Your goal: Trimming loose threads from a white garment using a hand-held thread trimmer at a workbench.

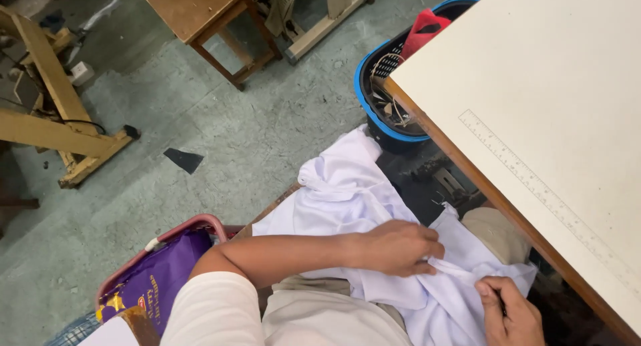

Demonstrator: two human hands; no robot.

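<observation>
A blue basket (pixel 364 92) holding red cloth (pixel 427 27) stands on the floor against the desk's (pixel 534 72) left edge. A ruler (pixel 547 199) lies near the desk's front edge. A purple bag (pixel 157 279) sits bottom left, a stool (pixel 200 12) top.

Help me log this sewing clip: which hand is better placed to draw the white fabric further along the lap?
Probably the left hand. It lies across the white fabric and pinches a fold mid-cloth, with the loose bulk just beyond it. The right hand only grips the near edge beside the table.

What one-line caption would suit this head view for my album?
Both hands, left and right, pinch white cloth in a lap beside a cream table.
</observation>
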